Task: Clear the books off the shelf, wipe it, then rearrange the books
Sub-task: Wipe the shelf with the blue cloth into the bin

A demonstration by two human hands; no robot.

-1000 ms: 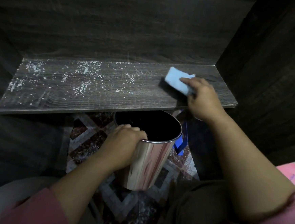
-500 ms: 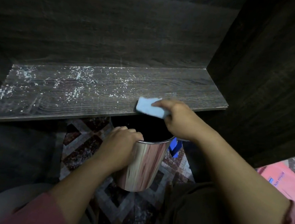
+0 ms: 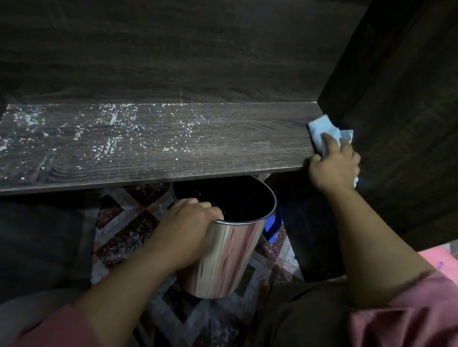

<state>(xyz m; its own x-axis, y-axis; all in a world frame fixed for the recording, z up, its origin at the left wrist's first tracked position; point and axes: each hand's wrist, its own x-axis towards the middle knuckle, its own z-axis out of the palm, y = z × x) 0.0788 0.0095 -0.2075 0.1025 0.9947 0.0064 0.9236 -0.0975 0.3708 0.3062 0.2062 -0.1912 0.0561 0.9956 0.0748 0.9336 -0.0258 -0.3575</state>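
Wiping is the step in hand, with no books in view; the right hand (image 3: pixel 332 167) grips a blue cloth (image 3: pixel 319 128) against the shelf (image 3: pixel 224 145); white crumbs (image 3: pixel 111 125) lie well left of its fingers; the left hand (image 3: pixel 188 225) curls round the rim of the bin (image 3: pixel 229 261); the next move, I judge, calls for sweeping the crumbs binward.

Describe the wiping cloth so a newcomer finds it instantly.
Find the dark wood-grain shelf board speckled with white crumbs and follow it to its right end, by the cabinet's side wall. There the right hand holds a small pale blue cloth against the board. It is soft and crumpled, unlike the shiny metal bin that the left hand grips below.
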